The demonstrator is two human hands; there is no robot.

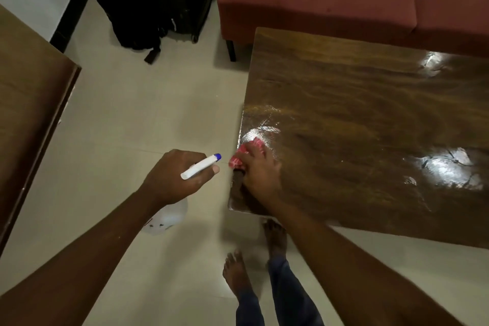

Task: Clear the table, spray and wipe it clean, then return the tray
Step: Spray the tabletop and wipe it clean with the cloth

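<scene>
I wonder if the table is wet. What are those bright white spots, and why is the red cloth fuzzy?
Head view: the white spots on the table are glare, light bouncing off its shiny top. Same view: the red cloth under the right hand is smeared, probably motion blur; the spray bottle in the left hand looks sharper.

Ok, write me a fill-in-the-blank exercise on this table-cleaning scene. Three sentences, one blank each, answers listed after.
1. The left hand holds a white spray bottle whose nozzle tip is ____ in colour.
2. The right hand presses a cloth of ____ colour onto the near left corner of the wooden table.
3. The spray bottle hangs beside the table, over the ____.

Missing words: blue; red; floor.
</scene>
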